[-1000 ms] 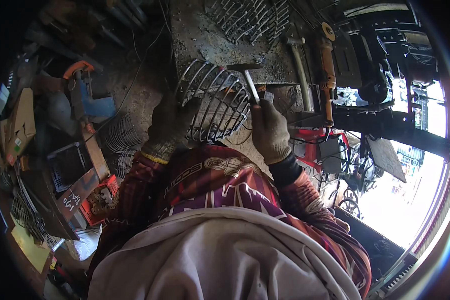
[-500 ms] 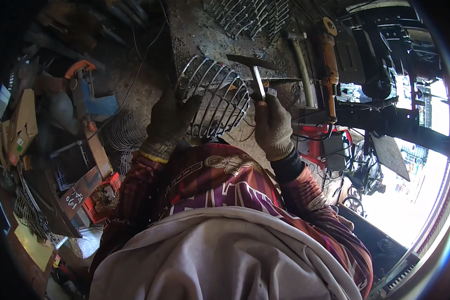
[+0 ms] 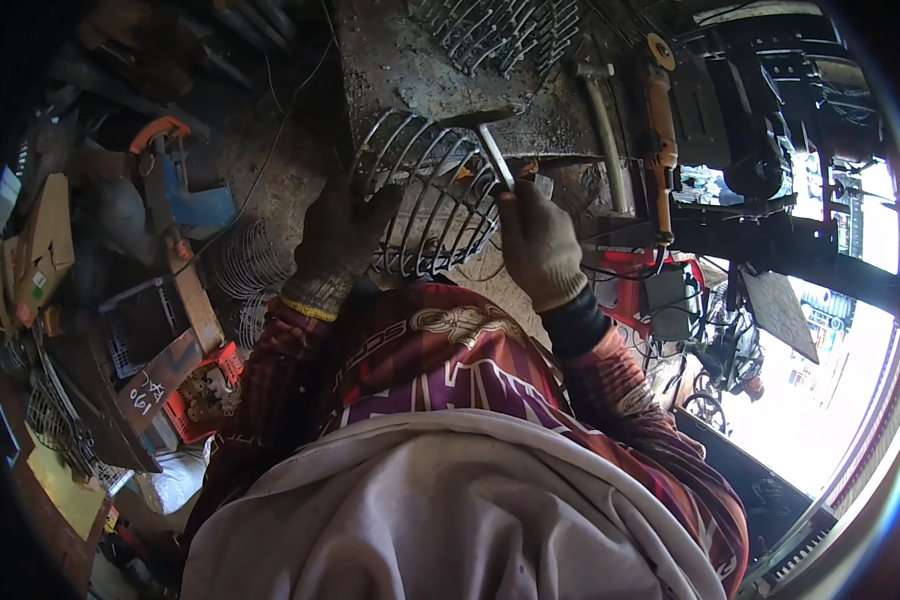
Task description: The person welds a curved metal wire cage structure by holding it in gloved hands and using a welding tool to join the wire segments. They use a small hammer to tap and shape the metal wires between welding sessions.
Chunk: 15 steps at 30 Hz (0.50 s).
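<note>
My left hand [image 3: 335, 240], in a dark work glove, grips the left side of a curved metal rod grate [image 3: 425, 170]. The grate's far end rests against the near edge of a dirty metal worktable [image 3: 385, 65]. My right hand [image 3: 542, 240], also gloved, is closed round the pale handle of a chipping hammer [image 3: 495, 160]. The hammer's dark, long head lies over the far rods of the grate, at the table edge. Whether the head touches the rods I cannot tell.
More bent-rod grates [image 3: 500, 35] lie at the back of the table. A wooden-handled hammer [image 3: 605, 130] and an orange angle grinder [image 3: 660, 150] are to the right. At the left are a blue clamp [image 3: 195, 205], wire coils [image 3: 255, 265] and a red crate [image 3: 190, 410].
The chipping hammer has swung left, its head now over the grate's far rods, and my right hand has shifted slightly left with it. My left hand stays on the grate.
</note>
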### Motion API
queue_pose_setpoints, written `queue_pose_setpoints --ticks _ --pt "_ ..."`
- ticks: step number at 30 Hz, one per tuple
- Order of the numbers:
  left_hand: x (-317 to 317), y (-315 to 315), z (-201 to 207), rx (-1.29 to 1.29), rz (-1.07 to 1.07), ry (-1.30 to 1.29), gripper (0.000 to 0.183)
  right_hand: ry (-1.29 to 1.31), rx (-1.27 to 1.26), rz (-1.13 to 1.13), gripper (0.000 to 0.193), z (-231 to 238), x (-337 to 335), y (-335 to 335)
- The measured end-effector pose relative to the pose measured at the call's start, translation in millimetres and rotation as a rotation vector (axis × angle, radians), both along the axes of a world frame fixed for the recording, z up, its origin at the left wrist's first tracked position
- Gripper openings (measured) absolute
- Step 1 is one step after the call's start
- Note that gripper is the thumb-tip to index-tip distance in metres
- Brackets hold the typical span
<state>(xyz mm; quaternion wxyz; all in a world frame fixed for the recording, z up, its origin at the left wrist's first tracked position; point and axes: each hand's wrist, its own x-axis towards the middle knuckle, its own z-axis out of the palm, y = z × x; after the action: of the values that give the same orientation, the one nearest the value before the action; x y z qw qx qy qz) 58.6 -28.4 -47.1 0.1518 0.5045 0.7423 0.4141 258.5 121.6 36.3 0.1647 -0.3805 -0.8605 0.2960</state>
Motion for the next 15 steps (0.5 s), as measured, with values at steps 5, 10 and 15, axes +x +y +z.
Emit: queue_pose_setpoints --ticks 5,10,15 --pt "2 4 4 0.018 0.044 -0.144 0.042 0.041 -0.059 -0.023 0.019 8 1 -4" --pt "2 11 25 -0.109 0.132 -0.438 0.037 -0.009 0.022 -0.034 0.02 6 3 -1" --pt "3 11 26 -0.11 0.205 -0.473 0.04 -0.089 0.11 -0.005 0.019 0 4 -1"
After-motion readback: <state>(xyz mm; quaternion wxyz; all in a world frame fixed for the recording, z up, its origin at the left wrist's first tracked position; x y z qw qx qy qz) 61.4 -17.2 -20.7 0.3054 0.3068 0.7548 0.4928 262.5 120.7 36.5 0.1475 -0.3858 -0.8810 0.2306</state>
